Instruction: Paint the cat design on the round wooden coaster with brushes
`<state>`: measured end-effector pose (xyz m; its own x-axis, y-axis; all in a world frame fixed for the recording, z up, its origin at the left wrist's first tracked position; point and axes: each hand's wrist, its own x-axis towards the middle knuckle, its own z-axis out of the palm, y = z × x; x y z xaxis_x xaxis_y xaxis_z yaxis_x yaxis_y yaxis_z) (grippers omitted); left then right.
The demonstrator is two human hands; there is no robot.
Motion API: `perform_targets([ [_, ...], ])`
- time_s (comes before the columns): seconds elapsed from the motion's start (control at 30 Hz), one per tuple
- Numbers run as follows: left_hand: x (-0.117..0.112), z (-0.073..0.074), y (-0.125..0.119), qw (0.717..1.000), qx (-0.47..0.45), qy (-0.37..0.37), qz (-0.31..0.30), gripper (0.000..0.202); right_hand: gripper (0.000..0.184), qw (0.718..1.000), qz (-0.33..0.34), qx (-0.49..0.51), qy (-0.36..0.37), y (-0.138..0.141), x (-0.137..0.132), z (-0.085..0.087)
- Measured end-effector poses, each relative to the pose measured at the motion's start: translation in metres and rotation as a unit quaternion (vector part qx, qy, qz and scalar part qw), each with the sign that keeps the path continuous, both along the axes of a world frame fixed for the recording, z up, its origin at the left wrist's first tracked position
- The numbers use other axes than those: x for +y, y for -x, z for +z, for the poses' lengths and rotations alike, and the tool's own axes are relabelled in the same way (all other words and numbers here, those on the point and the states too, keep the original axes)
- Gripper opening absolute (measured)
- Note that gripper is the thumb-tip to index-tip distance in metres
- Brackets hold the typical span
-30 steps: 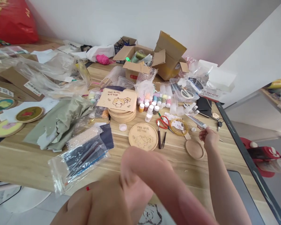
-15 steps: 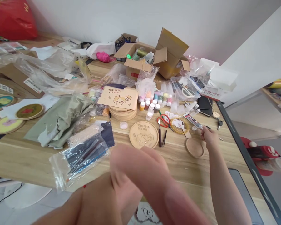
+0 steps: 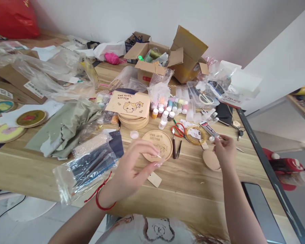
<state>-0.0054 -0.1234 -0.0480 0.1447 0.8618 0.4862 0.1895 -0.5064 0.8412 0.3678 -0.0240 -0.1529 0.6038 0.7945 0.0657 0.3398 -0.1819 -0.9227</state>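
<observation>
Tube (image 3: 208, 129), near end in right grip (image 3: 225, 148)

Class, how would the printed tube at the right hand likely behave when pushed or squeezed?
The tube is probably light, being slimmer than the right hand. Its flattish body may slide rather than roll, and might dent if squeezed.

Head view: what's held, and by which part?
The right hand holds the tube by its near end. Whether the left hand pinches anything small cannot be told.
</observation>
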Motion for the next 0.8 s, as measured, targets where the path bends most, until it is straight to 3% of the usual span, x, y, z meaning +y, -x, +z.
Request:
perform_targets([
  [0.07, -0.005, -0.027, 0.003, 0.988, 0.123, 0.093, -0.011, 0.011, 0.047, 0.998, 0.054, 0.008, 0.007, 0.019, -0.007, 0.001],
  [0.13, -0.012, -0.051, 0.005, 0.973, 0.163, 0.159, -0.020, 0.008, 0.050, 0.994, 0.104, 0.034, 0.015, 0.040, -0.016, 0.003],
  [0.2, -0.018, -0.068, 0.006, 0.959, 0.216, 0.183, -0.026, 0.010, 0.050, 0.987, 0.151, 0.044, 0.038, 0.060, -0.025, 0.004],
  [0.27, -0.022, -0.079, 0.006, 0.946, 0.268, 0.175, -0.046, 0.030, 0.048, 0.980, 0.190, 0.016, 0.065, 0.078, -0.031, 0.004],
  [0.37, -0.025, -0.089, 0.003, 0.929, 0.334, 0.148, -0.059, 0.050, 0.044, 0.968, 0.216, -0.096, 0.088, 0.098, -0.036, -0.001],
  [0.47, -0.024, -0.095, 0.001, 0.923, 0.353, 0.138, -0.059, 0.043, 0.041, 0.949, 0.241, -0.183, 0.091, 0.108, -0.035, -0.009],
  [0.8, -0.024, -0.107, 0.000, 0.929, 0.344, 0.136, -0.026, 0.037, 0.031, 0.936, 0.253, -0.215, 0.115, 0.113, -0.035, -0.014],
])
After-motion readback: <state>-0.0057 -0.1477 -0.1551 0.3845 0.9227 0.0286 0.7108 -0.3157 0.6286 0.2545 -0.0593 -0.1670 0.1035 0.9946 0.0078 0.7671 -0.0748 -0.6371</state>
